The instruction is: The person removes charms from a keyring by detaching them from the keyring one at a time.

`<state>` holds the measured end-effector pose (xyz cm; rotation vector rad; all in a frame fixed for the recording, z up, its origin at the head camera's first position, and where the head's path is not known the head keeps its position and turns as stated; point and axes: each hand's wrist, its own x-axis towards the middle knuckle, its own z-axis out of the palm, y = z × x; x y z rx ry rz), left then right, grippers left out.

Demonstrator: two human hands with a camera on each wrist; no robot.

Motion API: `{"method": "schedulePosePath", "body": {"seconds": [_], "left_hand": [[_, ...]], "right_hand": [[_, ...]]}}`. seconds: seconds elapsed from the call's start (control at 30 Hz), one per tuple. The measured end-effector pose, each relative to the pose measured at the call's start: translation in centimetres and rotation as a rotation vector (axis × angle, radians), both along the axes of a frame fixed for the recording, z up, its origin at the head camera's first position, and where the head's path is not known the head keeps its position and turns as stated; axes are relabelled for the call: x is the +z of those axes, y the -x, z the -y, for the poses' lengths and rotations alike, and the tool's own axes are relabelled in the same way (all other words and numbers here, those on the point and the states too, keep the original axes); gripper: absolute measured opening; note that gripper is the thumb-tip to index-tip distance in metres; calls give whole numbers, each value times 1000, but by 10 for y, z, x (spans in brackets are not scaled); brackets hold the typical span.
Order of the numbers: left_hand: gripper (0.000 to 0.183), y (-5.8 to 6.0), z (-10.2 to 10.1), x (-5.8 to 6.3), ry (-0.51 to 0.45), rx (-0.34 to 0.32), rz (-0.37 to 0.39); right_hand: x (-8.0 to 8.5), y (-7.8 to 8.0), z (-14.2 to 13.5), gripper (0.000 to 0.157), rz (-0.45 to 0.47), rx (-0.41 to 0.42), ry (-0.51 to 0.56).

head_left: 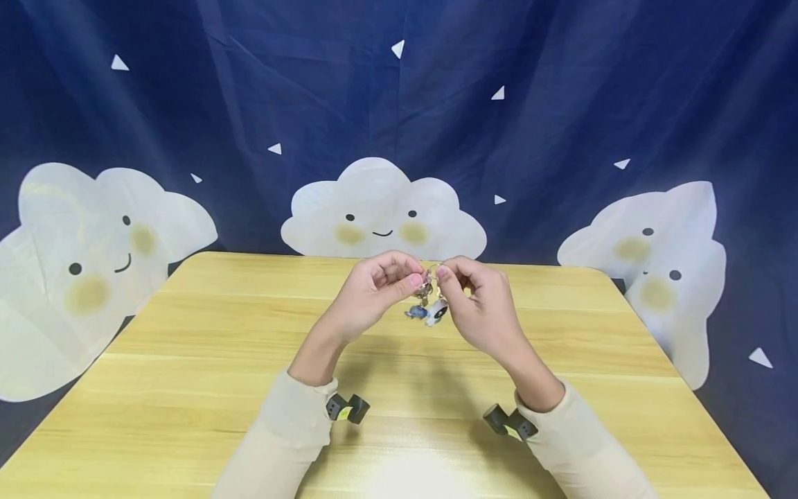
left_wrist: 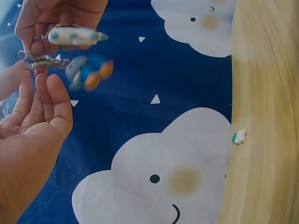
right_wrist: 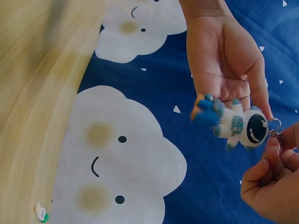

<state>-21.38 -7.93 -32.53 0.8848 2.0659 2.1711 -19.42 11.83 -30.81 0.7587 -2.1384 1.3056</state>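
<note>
In the head view both hands meet above the table's far half around a bunch of metal key rings. My left hand pinches the metal rings between thumb and fingers. Opposite it, my right hand pinches a thin wire ring between thumb and forefinger. A white astronaut keychain figure with a dark visor hangs beside a blue keychain figure with orange feet, which is blurred. The ring's joint is too small to make out.
The wooden table spreads beneath the hands. A small white and green piece lies near a table edge in both wrist views. Behind the table hangs a dark blue curtain with clouds. Small black cameras sit on the sleeves.
</note>
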Motion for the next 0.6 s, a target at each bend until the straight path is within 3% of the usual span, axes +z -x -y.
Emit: {"method": "schedulePosePath", "body": {"seconds": [0.17,0.43,0.6], "left_hand": [[11,0,1,-1,-15,0,-49],[9,-1,-5,0,5,140,-300],[6,-1,-7,0,32,178,-383]], "right_hand": [[0,1,1,21,-4,-12,-1],[0,1,1,21,10,-28,-9],[-1,0,1,21,0,-27,-16]]}}
